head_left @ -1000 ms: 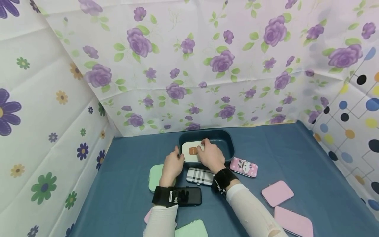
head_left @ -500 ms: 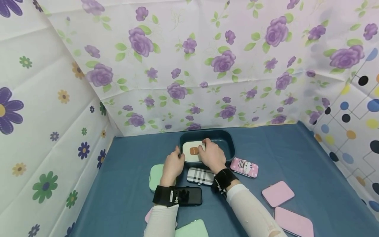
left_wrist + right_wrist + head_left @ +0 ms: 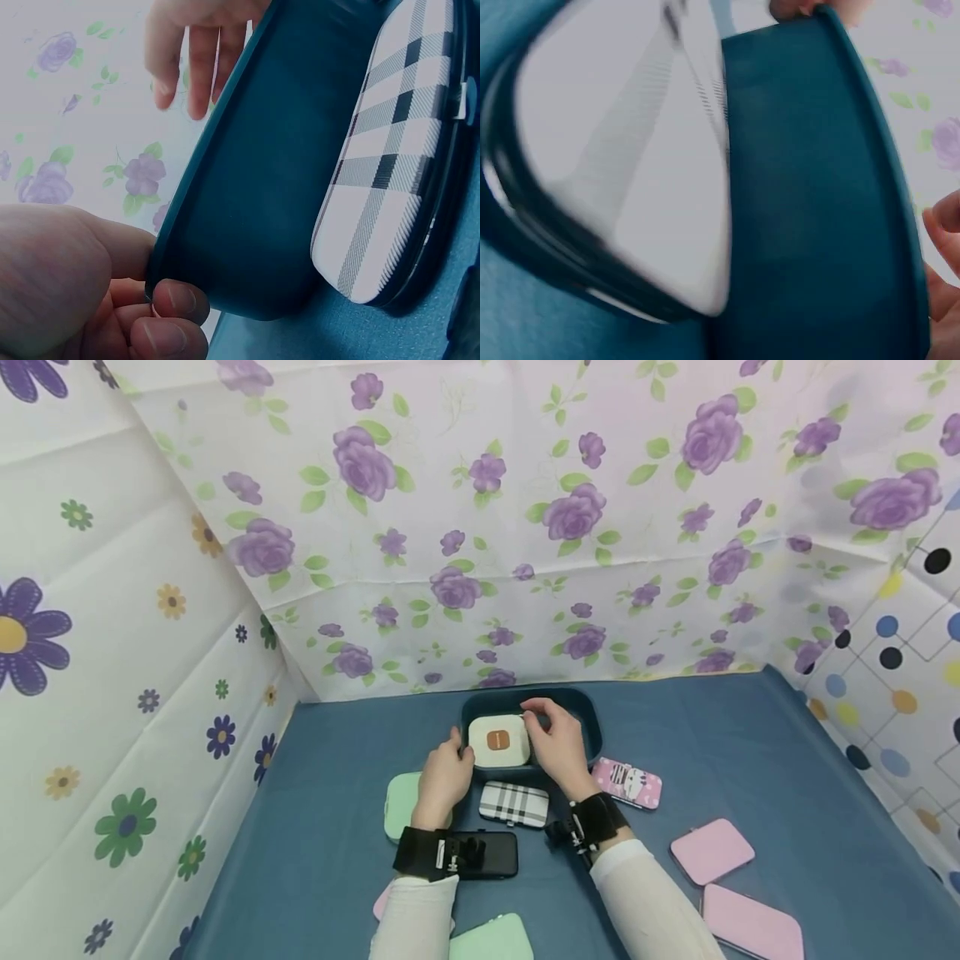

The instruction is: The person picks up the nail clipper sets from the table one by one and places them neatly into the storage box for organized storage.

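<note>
A dark teal tray-like box [image 3: 591, 731] stands near the back of the table. Inside its left part lies a cream case [image 3: 498, 741] with a brown label. At the box's left end is my left hand [image 3: 444, 777]; the left wrist view shows its thumb and fingers pinching the rim at a corner. My right hand [image 3: 558, 747] hovers over the right part of the box, apart from the cream case, with loosely bent fingers holding nothing. Just in front of the box lies a black-and-white plaid case [image 3: 513, 803].
Around the box lie a pink cartoon-print case [image 3: 630, 782], a mint green case [image 3: 400, 806], a black case [image 3: 497, 854], two pink cases, one being the smaller pink case [image 3: 712, 852], and a front green case [image 3: 495, 939]. Flowered sheets [image 3: 480, 527] hang behind.
My right hand has lifted off the cream case and moved to the right, leaving the case in the box. My left hand stays at the box's left end. The head view shifts slightly.
</note>
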Available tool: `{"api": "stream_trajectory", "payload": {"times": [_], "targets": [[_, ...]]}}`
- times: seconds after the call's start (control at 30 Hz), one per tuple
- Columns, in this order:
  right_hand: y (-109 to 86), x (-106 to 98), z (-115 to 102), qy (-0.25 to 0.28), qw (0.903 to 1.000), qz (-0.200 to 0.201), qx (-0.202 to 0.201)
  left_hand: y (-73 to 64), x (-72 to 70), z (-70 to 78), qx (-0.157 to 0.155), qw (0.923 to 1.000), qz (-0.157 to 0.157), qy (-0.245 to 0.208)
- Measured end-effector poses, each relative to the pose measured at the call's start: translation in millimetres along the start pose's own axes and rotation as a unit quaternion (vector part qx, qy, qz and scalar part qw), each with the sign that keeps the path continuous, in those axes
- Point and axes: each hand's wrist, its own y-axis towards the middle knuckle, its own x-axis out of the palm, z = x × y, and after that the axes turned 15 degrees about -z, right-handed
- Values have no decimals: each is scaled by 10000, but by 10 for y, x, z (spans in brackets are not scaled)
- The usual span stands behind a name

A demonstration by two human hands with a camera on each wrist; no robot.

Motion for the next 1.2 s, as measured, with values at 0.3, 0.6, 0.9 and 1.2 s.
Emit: {"api": "stream_trajectory", "payload": {"times": [0.3, 0.6, 0.9, 1.2], "targets": [[-165, -337, 29, 381, 9986, 310, 169, -19, 26, -18, 11, 10000, -42, 47], [-390, -803, 58, 197, 9963, 566, 617, -7, 56, -34, 41, 9999, 56, 113], [-537, -1041, 162, 416, 9872, 72, 1540, -12, 42, -32, 66, 9997, 58, 210], [-516, -1100, 138, 102, 9700, -744, 2314, -14, -6, -15, 55, 9997, 59, 219]]}}
